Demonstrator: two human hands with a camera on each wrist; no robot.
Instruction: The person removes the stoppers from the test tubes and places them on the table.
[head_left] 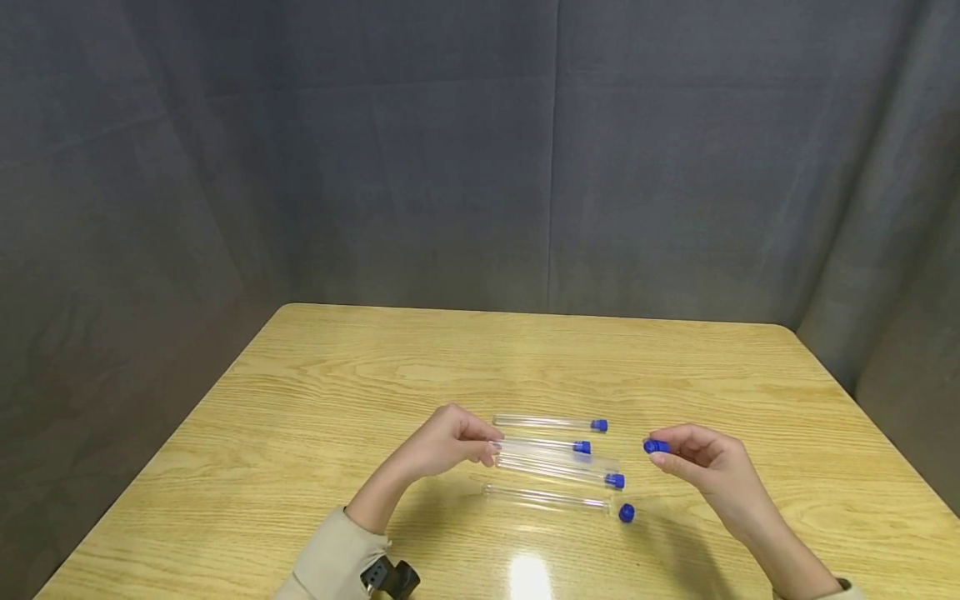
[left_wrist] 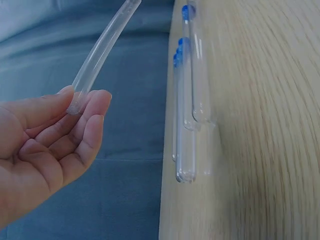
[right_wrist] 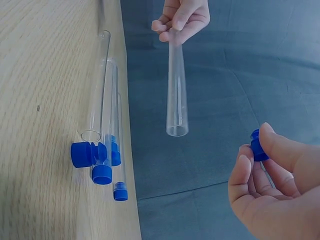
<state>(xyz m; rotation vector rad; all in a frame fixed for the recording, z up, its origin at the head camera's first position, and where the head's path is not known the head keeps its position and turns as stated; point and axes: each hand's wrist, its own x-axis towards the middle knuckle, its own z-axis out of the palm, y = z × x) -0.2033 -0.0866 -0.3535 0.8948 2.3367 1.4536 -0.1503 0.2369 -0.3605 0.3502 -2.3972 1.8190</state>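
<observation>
Pinches the held tube (right_wrist: 177,95) in the left hand (head_left: 448,442), thumb and fingertips closed on its rounded end, just beyond the left end of the bare tube (head_left: 547,498). Holds it raised off the tabletop (head_left: 375,367), on the far side of the bare tube and running roughly alongside, mouth turned rightward. Pinches the held cap (right_wrist: 258,147) in the right hand (head_left: 708,467), thumb against bent fingers, to the right of the bare tube's mouth and a little beyond it, also raised. Shows a plain gap between held cap and held tube in the right wrist view.

Shows the bare tube lying flat, rounded end to the left, mouth to the right. Shows the loose cap (head_left: 627,512) on the tabletop just beside that mouth, on its right.

Shows three more tubes lying beyond the bare tube, each with a blue cap at the right end: the near tube (head_left: 555,472) next to it, then the middle tube (head_left: 540,444), then the far tube (head_left: 543,422). Shows a black device (head_left: 390,577) at the left cuff (head_left: 337,554), on the near side of the bare tube and to its left, and a grey curtain (head_left: 420,167) far beyond.
</observation>
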